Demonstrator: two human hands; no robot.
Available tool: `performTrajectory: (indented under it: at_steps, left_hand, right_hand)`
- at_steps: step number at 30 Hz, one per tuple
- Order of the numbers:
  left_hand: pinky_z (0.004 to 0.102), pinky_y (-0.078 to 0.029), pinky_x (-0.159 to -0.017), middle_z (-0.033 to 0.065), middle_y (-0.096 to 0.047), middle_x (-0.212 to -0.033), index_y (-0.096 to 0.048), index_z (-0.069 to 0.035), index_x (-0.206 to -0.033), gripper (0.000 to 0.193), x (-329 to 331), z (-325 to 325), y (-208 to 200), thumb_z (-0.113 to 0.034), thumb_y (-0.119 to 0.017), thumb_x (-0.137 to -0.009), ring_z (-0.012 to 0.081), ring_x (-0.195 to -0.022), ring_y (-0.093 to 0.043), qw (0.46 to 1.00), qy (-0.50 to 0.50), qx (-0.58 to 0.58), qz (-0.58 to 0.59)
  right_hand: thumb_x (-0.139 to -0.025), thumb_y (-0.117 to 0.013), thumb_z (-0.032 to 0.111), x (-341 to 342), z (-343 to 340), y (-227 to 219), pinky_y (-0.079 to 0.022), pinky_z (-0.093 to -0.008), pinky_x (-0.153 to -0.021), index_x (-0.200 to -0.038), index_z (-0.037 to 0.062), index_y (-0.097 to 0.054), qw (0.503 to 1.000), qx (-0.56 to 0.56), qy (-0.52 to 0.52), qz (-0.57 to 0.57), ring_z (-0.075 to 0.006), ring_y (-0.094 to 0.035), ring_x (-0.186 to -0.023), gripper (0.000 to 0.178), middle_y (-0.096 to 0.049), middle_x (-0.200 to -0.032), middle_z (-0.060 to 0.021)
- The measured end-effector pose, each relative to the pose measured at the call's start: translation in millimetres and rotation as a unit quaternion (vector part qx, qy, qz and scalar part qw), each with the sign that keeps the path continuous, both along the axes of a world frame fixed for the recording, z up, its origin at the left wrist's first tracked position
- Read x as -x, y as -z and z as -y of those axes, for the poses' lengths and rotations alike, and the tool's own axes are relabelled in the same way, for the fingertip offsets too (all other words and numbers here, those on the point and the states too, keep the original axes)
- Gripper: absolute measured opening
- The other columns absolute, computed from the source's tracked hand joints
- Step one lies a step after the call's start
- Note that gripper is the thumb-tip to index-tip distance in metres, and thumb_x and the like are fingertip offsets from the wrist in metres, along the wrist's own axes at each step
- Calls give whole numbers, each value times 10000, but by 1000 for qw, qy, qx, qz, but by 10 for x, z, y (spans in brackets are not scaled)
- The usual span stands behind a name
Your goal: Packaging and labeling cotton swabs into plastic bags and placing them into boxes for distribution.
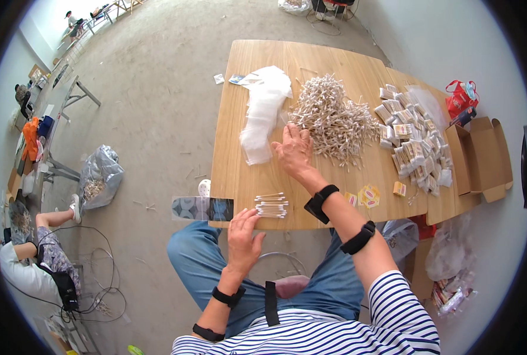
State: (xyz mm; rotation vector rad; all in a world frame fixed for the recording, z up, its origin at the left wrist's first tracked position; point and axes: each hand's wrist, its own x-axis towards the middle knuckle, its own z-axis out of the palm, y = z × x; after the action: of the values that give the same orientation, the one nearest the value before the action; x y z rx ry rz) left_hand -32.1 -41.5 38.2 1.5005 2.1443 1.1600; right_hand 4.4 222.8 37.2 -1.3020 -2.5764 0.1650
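Up on the wooden tabletop [234, 118], the right hand [294, 151] reaches forward with its fingers spread and loose, the fingertips touching the near edge of a big heap of cotton swabs [333, 118]; it grips nothing that can be seen. The left hand [243, 236] hangs open at the near edge of the tabletop, fingers apart, holding nothing, just beside a small neat bundle of swabs [272, 206] laid side by side close to that edge. Left of the heap lies a stack of clear plastic bags [263, 112], running toward the far side, with a couple of small paper bits [228, 78] beyond it. Right of the heap is a pile of filled small packs [414, 145], spread along the right part of the tabletop. Near the right forearm sit a few yellow and red stickers [368, 195]. An open cardboard box [482, 157] stands off the right edge, with a red bag [460, 97] behind it. Both forearms carry black bands, and the person wears a striped shirt and jeans. On the floor to the left lies a grey sack [99, 176], and another person [33, 260] sits lower left near some cables.
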Motion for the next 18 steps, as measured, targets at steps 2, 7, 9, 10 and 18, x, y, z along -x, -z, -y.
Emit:
performTrajectory:
  at_steps: [2, 7, 9, 10, 18]
  left_hand:
    - [454, -383, -1111, 139, -610, -1322, -625, -20, -1179, 482, 8, 3, -20, -7, -766, -718, 357, -1304, -506, 1000, 0, -1, 1]
    - [443, -403, -1106, 146, -627, -1304, -641, -9, -1149, 453, 15, -16, -49, 4, -766, -714, 362, -1290, -526, 1000, 2, 1, 1]
    - [440, -407, -1105, 145, -627, -1305, -641, -7, -1149, 458, 37, -19, -41, 7, -768, -709, 361, -1292, -525, 1000, 12, -2, 9]
    - [437, -411, -1104, 144, -626, -1306, -641, -5, -1149, 463, 45, -20, -38, 10, -770, -704, 361, -1295, -524, 1000, 20, -4, 15]
    - [447, -395, -1111, 148, -616, -1313, -629, -4, -1169, 504, 77, 16, -27, 8, -779, -688, 368, -1305, -511, 999, 35, -9, 29]
  right_hand:
    - [-907, -653, 432, -31, 154, -62, -378, -474, -1000, -1377, -19, -542, 999, -20, -17, -36, -306, -449, -1211, 661, -474, -1433, -85]
    - [-890, -691, 348, 184, 662, -111, -395, -489, -1004, -1335, 23, -583, 995, 20, -99, -27, -323, -470, -1210, 561, -483, -1410, -111]
    - [-882, -700, 335, 169, 695, -69, -413, -496, -983, -1318, 54, -600, 993, 28, -110, -40, -327, -495, -1171, 528, -483, -1410, -115]
    - [-874, -709, 322, 143, 689, -54, -431, -504, -963, -1302, 84, -616, 990, 36, -123, -53, -331, -520, -1131, 498, -482, -1409, -120]
    - [-786, -777, 184, -966, 19, -112, -508, -448, -894, -1274, 65, -607, 994, 14, 61, -88, -356, -574, -1103, 530, -501, -1229, -186]
